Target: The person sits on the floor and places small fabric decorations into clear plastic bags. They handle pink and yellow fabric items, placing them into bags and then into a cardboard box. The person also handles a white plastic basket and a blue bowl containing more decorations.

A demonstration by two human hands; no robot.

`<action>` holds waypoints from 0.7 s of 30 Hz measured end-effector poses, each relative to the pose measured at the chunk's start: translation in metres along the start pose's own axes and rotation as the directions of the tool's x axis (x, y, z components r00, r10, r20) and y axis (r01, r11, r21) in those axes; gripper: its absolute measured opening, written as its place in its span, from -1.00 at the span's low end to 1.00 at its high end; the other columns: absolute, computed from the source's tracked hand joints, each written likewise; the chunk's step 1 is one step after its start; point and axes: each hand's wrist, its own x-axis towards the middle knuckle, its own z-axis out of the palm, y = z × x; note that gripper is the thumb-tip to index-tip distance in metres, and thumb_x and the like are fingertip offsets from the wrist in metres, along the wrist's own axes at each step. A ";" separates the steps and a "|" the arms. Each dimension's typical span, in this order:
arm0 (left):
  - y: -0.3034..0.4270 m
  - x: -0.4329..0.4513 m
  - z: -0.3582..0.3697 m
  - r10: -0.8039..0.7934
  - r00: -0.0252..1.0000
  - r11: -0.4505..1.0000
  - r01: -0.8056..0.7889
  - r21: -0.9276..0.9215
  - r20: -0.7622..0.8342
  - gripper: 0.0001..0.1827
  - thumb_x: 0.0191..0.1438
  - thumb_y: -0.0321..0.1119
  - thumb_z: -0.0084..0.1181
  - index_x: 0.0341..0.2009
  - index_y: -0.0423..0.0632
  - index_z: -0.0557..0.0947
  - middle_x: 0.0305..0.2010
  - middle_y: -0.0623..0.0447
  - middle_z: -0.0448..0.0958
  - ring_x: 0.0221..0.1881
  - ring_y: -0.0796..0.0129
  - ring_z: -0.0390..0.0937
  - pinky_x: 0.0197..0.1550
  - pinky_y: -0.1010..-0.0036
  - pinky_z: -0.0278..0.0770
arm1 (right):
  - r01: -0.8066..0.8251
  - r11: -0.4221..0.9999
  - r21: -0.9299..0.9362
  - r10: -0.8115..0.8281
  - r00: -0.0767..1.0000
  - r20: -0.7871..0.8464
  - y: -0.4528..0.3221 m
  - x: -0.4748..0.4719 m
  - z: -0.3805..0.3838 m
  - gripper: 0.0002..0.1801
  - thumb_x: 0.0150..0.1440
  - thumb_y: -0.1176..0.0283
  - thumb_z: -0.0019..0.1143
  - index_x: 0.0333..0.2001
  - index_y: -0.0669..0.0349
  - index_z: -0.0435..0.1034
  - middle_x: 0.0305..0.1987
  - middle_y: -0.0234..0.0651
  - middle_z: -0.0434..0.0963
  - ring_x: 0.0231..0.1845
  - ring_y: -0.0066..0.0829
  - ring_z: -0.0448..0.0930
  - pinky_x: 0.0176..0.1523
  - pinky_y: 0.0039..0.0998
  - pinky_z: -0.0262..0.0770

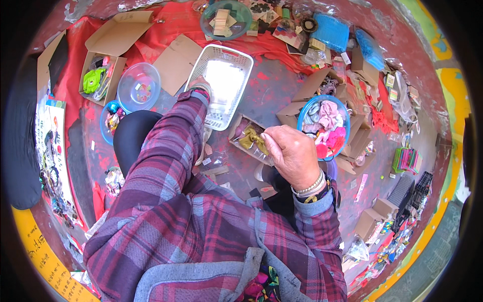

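Note:
My left hand (200, 81) is at the left rim of a white plastic basket (247, 85) and appears to grip it, though the fingertips are hard to see. Inside, the basket's floor is bright and shows no objects. Between the thumb and fingers of my right hand (294, 154) is an olive-gold fabric hair bow (252, 139). The bow hangs over a small open cardboard box (236, 132), where something mauve shows beside clear plastic. Just right of that hand stands a blue-rimmed tub (300, 117) of pink, grey and red scrunchies (329, 113).
A clear plastic bowl (128, 85) and a cardboard box (119, 71) with a green item lie at left. Flattened cardboard (175, 62) adjoins the basket. Open cartons (354, 151) crowd the right, near green and pink small baskets (407, 160). A round clear tray (207, 20) stands at the far side.

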 end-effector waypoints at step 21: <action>0.007 -0.030 -0.070 0.201 0.975 0.966 -0.182 0.182 -0.093 -0.68 -0.05 -0.48 -0.08 -0.15 -0.15 0.55 -0.14 -0.18 0.51 -0.18 0.08 0.53 -0.21 0.29 0.48 | -0.030 0.997 -0.067 0.032 0.999 0.038 0.003 -0.003 0.001 -0.81 0.05 0.30 -0.02 -0.51 0.17 0.37 -0.53 -0.19 0.44 -0.46 -0.14 0.49 -0.42 -0.21 0.40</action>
